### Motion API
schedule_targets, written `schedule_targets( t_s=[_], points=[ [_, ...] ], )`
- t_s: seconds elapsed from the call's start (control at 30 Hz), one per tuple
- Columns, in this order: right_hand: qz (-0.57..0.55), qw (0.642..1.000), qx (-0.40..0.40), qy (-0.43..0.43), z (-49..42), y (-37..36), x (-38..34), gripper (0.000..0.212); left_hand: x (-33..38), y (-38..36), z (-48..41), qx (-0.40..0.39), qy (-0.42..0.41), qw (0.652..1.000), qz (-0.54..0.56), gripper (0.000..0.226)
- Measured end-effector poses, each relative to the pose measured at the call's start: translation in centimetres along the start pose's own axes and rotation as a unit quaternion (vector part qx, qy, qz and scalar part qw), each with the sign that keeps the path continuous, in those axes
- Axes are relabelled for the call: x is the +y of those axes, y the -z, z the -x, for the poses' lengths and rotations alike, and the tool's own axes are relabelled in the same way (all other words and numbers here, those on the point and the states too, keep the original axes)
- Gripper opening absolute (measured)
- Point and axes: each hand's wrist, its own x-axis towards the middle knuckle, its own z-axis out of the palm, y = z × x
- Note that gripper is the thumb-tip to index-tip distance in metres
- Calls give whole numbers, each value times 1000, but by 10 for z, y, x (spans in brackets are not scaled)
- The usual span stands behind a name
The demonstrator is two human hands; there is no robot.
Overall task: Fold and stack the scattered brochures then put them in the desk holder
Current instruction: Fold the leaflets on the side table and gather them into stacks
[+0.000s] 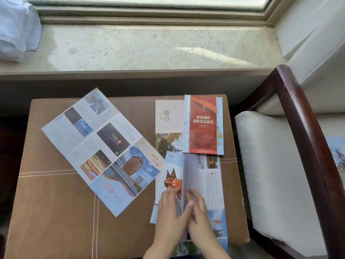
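Note:
On the brown leather stool top a large unfolded brochure lies spread open at an angle on the left. A folded red brochure rests at the back right, on top of a long pale brochure. In front of it lies a blue brochure with an orange figure, its panel half raised along a fold. My left hand presses on that brochure's left panel. My right hand rests on the panel beside it, fingers touching the fold. No desk holder is visible.
A marble window sill runs behind the stool, with a pale cloth at its left end. A dark wooden armchair with a white cushion stands close on the right. Another brochure shows at the right edge.

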Motion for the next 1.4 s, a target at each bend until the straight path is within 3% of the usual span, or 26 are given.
schedule_targets(
  t_s=[0.07,0.13,0.2,0.33,0.43,0.53,0.6,0.67,0.8,1.0,1.13,1.27,1.4],
  points=[
    [9,999,-9,41,5,2,-2,59,6,7,3,52,5,998,41,20],
    [-10,997,-13,71,10,8,-11,53,12,19,5,76,4,993,91,17],
    [-55,995,-10,84,15,13,-29,43,23,34,7,49,-7,986,159,24],
    [-158,986,16,54,23,21,-57,51,42,54,10,-54,-27,972,228,59],
    [-138,986,77,56,22,37,-67,33,51,64,4,29,-114,985,124,40],
    [-185,973,107,83,15,57,-67,25,50,71,-13,77,-59,968,232,63],
    [-216,969,86,82,9,64,-65,23,44,70,-23,25,-39,959,280,62],
    [-233,968,66,61,-1,65,-56,23,38,64,-28,-51,-47,953,296,43],
    [-216,973,72,38,-23,62,-35,30,32,39,-37,-59,-49,963,260,25],
    [-142,966,197,83,-76,88,-49,31,74,11,-104,12,-60,985,164,13],
    [-50,943,308,111,-129,111,-84,44,102,9,-168,30,-7,990,138,43],
    [49,936,324,129,-169,122,-105,48,107,7,-198,29,3,999,39,51],
    [190,915,352,54,-188,122,-94,51,96,9,-201,-11,-27,997,-68,62]
  ],
)
